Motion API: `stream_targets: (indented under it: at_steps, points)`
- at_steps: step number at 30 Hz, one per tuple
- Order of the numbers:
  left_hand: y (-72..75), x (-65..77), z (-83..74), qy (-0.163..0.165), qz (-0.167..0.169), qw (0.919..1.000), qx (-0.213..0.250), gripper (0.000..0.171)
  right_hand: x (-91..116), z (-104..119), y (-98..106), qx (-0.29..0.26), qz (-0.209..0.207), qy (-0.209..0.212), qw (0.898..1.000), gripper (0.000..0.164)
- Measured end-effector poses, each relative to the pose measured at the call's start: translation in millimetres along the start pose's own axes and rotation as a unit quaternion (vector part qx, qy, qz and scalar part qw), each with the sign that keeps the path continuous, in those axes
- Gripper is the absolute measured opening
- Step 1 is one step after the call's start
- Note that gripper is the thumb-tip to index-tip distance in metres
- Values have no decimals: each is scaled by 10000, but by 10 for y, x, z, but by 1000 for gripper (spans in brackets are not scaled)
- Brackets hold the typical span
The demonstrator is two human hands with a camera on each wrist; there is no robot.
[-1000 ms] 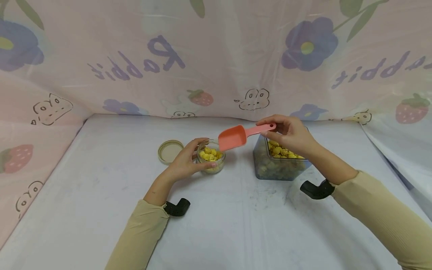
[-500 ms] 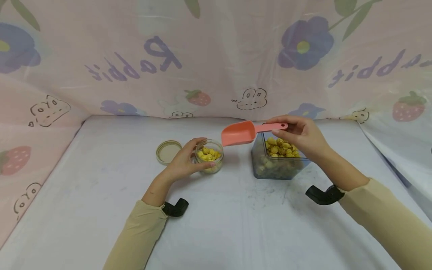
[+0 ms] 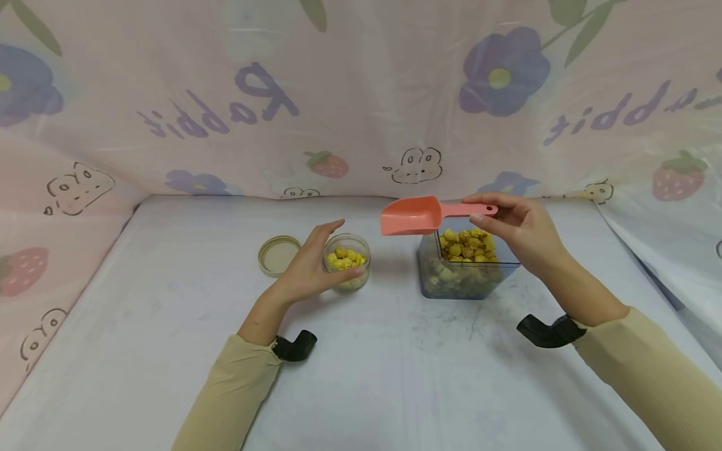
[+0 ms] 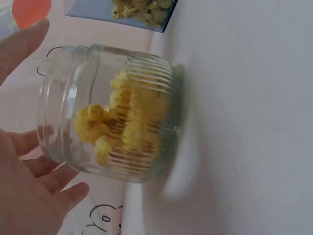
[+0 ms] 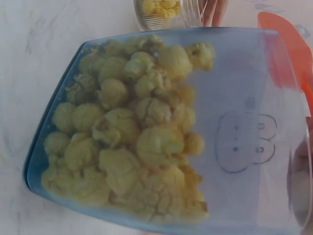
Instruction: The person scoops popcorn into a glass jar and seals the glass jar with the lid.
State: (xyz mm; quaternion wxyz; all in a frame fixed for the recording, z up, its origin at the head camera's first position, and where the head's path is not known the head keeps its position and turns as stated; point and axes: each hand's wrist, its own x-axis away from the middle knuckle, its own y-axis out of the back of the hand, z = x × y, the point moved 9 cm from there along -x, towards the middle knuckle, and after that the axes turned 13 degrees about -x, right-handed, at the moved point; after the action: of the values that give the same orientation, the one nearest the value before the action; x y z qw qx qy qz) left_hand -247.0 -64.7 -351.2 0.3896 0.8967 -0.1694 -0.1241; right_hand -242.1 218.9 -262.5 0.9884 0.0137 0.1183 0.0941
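A small clear glass jar (image 3: 346,260) stands upright on the table with yellow popcorn (image 4: 129,120) in its lower part. Around its left side my left hand (image 3: 310,266) is spread, the thumb apart from the glass in the left wrist view and the other fingers behind the jar. My right hand (image 3: 516,228) pinches the handle end of a coral-pink scoop (image 3: 414,216) between thumb and fingers. The scoop is level, its bowl bare, just above the left rim of a clear bluish container (image 3: 459,288). Plenty of popcorn (image 5: 122,127) fills much of that container.
A round jar lid (image 3: 279,255) lies on the white tabletop (image 3: 361,376), left of the jar. Behind the table hangs a pink printed curtain (image 3: 361,125) with flowers and rabbits. Black wrist mounts (image 3: 296,346) jut from both sleeves.
My right hand has carried the scoop rightward from beside the jar to above the container, levelling it. My left hand's fingers have loosened and spread away from the jar.
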Motion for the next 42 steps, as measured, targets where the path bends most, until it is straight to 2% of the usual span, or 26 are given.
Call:
stream_targets:
  at_steps: [10, 22, 32, 42]
  points:
    - [21, -57, -183, 80, -119, 9999, 29, 91, 61, 70, 139, -921, -11, 297, 9953, 25]
    - [-62, -163, -411, -186, -181, 9996, 52, 92, 190, 81, 338, -855, -234, 394, 9953, 26]
    - [-125, -258, -599, -538, -210, 9983, -109, 92, 284, 59, 476, -809, -350, 430, 9952, 26]
    - [-285, -353, -798, -901, -66, 9959, 17, 98, 382, 15, 659, -660, -570, 264, 9958, 28]
